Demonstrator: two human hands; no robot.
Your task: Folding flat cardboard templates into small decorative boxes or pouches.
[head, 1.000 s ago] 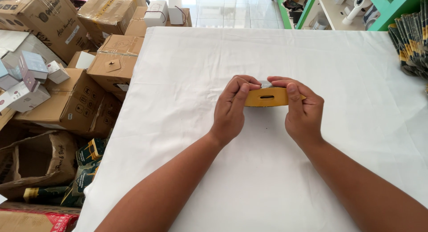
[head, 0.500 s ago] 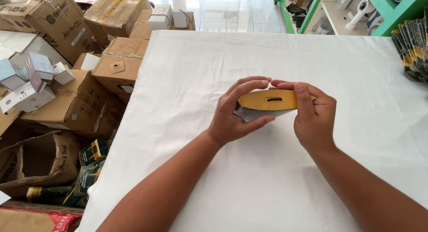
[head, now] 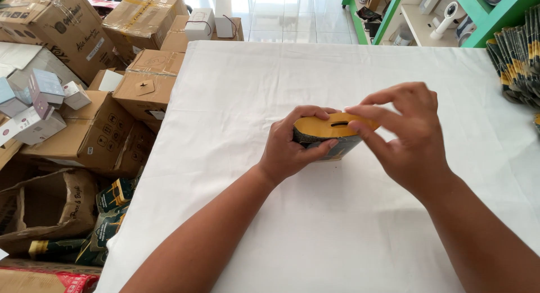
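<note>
Head view: my left hand (head: 289, 149) is clamped round the yellow-topped pouch (head: 328, 134) at mid-table (head: 253, 85); my right hand (head: 406, 132) pinches its top edge. It looks light and crumply (probably slick), best held by its sides.

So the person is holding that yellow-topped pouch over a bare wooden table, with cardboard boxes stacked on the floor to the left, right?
Not quite: the table is covered with a white cloth, not bare wood, as the head view shows. The rest holds: both hands, left and right, hold the yellow-topped pouch, and cardboard boxes sit to the left.
</note>
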